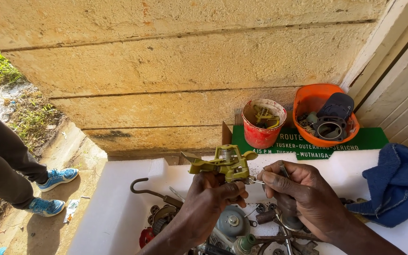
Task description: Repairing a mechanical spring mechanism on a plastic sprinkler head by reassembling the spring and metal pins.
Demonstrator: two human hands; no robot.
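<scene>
At lower centre of the frame, the left hand [213, 196] is clenched around the stem of a yellow-green sprinkler head [224, 164], holding it upright just above the white surface [119, 203]. The right hand [301, 196], at lower right of centre, pinches a thin metal pin [257, 181] at the side of the sprinkler head, with another slim tool tucked between its fingers.

The sprinkler head is painted cast metal, angular, with a swinging arm pointing left and a small coiled steel spring [227, 154] on top. That spring looks under tension; if the pin slips, it could likely jump free and vanish among the loose parts [234, 222] below, a jumble of dull grey discs, rods and a curved hook. The pinch is fine, so a slip might also jab a fingertip.

Against the rough, sandy block wall [166, 61], upper right of the hands, stand a worn red plastic cup [260, 132] and an orange bowl [315, 120] of dark rings. A crumpled blue cloth [397, 184] lies at right. At far left, someone's blue shoes [53, 189] stand on the ground.
</scene>
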